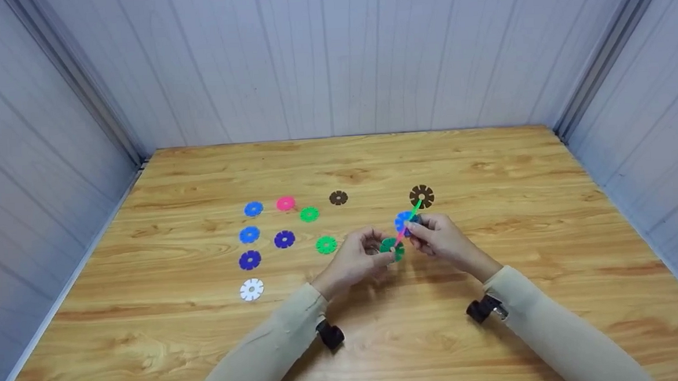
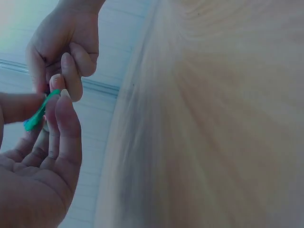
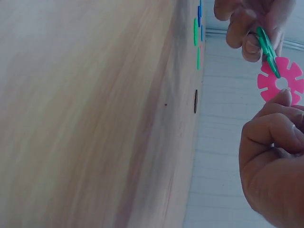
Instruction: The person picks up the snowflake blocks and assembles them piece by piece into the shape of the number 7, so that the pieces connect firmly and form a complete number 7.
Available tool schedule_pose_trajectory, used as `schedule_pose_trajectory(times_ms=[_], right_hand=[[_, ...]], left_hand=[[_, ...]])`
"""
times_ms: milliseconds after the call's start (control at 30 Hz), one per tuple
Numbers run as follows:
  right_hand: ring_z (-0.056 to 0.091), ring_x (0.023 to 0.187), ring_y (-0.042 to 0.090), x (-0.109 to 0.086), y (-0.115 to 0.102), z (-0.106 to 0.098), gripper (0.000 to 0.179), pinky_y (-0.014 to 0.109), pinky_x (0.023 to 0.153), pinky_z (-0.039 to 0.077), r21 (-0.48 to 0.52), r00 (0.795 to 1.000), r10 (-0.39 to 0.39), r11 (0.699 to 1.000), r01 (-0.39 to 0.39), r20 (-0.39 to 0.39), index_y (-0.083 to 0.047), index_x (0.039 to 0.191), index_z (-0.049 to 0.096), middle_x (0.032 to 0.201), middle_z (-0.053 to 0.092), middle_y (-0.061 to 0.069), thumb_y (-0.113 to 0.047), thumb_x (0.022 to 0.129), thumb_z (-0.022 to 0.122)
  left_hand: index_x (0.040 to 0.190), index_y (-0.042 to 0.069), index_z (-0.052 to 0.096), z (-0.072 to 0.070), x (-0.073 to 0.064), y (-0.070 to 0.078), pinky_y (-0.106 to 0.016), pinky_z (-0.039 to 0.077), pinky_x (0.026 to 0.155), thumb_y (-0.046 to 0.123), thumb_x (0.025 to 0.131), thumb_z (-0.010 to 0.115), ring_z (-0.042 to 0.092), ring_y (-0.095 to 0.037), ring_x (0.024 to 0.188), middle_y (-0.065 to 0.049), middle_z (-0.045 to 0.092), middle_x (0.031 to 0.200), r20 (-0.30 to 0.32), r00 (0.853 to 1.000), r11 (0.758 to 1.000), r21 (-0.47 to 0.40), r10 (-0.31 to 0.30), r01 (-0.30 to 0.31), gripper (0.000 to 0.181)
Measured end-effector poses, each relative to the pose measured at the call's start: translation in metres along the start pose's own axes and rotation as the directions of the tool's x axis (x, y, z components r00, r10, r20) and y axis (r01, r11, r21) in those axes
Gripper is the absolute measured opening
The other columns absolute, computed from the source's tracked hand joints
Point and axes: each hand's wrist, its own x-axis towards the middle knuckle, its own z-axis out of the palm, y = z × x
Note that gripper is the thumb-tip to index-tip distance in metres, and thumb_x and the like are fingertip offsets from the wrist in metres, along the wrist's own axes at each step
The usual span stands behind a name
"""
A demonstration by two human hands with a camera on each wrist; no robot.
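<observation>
Pale panelled walls point(image 1: 332, 57) enclose the wood-grain table point(image 1: 488, 165), where loose slotted discs point(image 1: 284, 239) lie mainly beyond and left of your hands. Your left hand point(image 1: 351, 256) pinches a dark green disc point(image 1: 399, 252) between thumb and fingers, while your right hand point(image 1: 443, 240) grips a pink disc point(image 3: 292, 69); both discs meet between your hands, a blue disc point(image 1: 402, 221) just beside your right fingers.

Wood-grain table point(image 1: 549, 214) | nine notched discs point(image 1: 279, 240), leftward | rightward brown disc point(image 1: 428, 194) (perhaps resting too)
</observation>
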Motion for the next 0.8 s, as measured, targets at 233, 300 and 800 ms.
schedule_pose_trajectory(times_ms=[233,300,800], right_hand=[[0.039,0.049,0.006,-0.003,0.001,-0.007,0.033,0.018,0.044,0.030,-0.028,1.000,0.019,0.999,-0.019,0.004,0.002,0.080,0.055,0.065,0.053,0.002,-0.016,0.106,0.048],[0.038,0.048,0.006,-0.004,0.001,-0.008,0.034,0.018,0.044,0.030,-0.037,1.000,0.017,0.999,-0.017,0.001,0.002,0.078,0.055,0.065,0.053,0.002,-0.016,0.106,0.047],[0.039,0.050,0.006,-0.001,0.000,-0.010,0.028,0.020,0.046,0.030,0.004,0.999,0.043,0.999,-0.043,0.022,0.001,0.088,0.058,0.069,0.054,0.002,-0.015,0.107,0.045]], left_hand=[[0.127,0.002,0.056,-0.025,-0.006,0.010,-0.028,0.049,0.069,0.004,0.084,0.076,0.057,-0.018,0.079,-0.015,0.057,0.112,0.111,0.993,0.959,0.277,0.027,-0.057,0.047],[0.129,0.002,0.055,-0.032,-0.005,0.011,-0.028,0.048,0.070,0.006,0.086,0.075,0.056,-0.018,0.079,-0.017,0.056,0.113,0.085,0.996,0.934,0.355,0.016,-0.045,0.047],[0.133,0.003,0.055,-0.079,0.003,0.004,-0.042,0.048,0.093,0.016,0.087,0.076,0.055,-0.028,0.110,-0.013,0.053,0.121,-0.221,0.973,0.739,0.645,-0.062,0.194,0.052]])
